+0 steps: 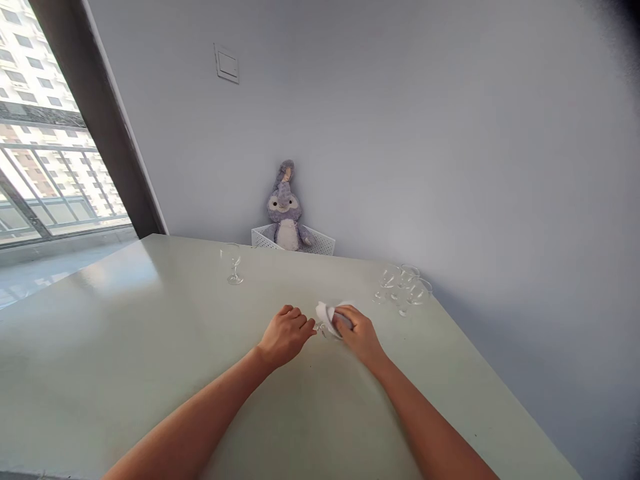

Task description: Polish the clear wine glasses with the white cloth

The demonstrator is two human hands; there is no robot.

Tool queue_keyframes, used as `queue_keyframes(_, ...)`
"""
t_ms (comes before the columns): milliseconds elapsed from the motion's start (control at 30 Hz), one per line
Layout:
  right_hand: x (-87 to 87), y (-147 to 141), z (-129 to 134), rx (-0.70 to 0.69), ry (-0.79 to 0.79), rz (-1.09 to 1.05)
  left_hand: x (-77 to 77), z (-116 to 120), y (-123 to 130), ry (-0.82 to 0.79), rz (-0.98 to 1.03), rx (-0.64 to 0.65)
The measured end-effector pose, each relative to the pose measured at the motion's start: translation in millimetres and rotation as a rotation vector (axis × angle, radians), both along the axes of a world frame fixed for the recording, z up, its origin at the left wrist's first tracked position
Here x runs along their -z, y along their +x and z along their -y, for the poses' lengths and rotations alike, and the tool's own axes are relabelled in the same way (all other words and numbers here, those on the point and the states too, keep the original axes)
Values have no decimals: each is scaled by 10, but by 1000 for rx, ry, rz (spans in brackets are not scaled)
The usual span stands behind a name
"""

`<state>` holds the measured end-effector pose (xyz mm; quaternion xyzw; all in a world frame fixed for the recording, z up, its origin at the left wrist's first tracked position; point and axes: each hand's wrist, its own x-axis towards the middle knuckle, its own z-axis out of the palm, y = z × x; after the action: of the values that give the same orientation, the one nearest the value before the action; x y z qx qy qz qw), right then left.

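Over the middle of the table, my left hand is closed, its thumb and fingers pinching the stem end of a small clear glass. My right hand grips a white cloth, which wraps the glass's bowl and hides most of it. The two hands are close together, with the glass lying sideways between them. Whether the cloth is fabric or paper, I cannot tell.
One clear stemmed glass stands upright at the back left. Several similar glasses cluster at the back right, near the edge of the pale table. Behind it, a plush toy sits in a white basket against the wall.
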<state>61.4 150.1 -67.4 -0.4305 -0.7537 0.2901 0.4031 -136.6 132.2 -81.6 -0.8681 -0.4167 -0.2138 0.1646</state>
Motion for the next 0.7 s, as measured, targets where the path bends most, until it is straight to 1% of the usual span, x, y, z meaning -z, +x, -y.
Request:
queue_keyframes(67,45,2,-27,12,-204,-254,44,-7,-8,-22,40,-25)
queue_keyframes(133,100,-30,-25,17,-347,-497,95,-12,-8,-65,93,-67)
queue_keyframes(233,176,-106,-2,86,-489,-792,153,-13,16,-137,187,-125)
queue_keyframes(300,212,-152,7,151,-576,-929,165,-3,47,-183,260,-171)
queue_keyframes(367,236,-191,20,171,-644,-1023,154,16,83,-223,323,-222)
queue_keyframes(433,254,-227,50,152,-687,-1059,128,42,122,-263,369,-278)
queue_keyframes(533,285,-280,123,90,-667,-990,89,88,184,-298,413,-336)
queue_keyframes(600,311,-309,165,29,-582,-911,76,118,230,-291,427,-320)
queue_keyframes(700,361,-339,185,-64,-441,-823,82,153,297,-277,448,-256)
